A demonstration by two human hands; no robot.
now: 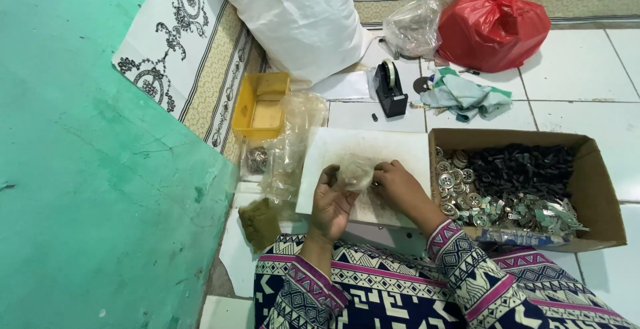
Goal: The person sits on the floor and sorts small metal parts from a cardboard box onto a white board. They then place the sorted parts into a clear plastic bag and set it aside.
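Green painted wall fills the left side, with a patterned mat running along its foot. Next to it sits a yellow plastic tray, and below that clear plastic bags lie in a loose heap beside a white board on the floor. Over that board the left hand and right hand meet, the fingers of both pinching a small clear plastic pouch held between them just above the board. Behind, a large white sack leans on the mat, with a black tape dispenser, a crumpled cloth, a clear bag and a knotted red bag farther right. A cardboard box of silver metal parts and black pieces stands just beside the right wrist. White floor tiles lie underneath.
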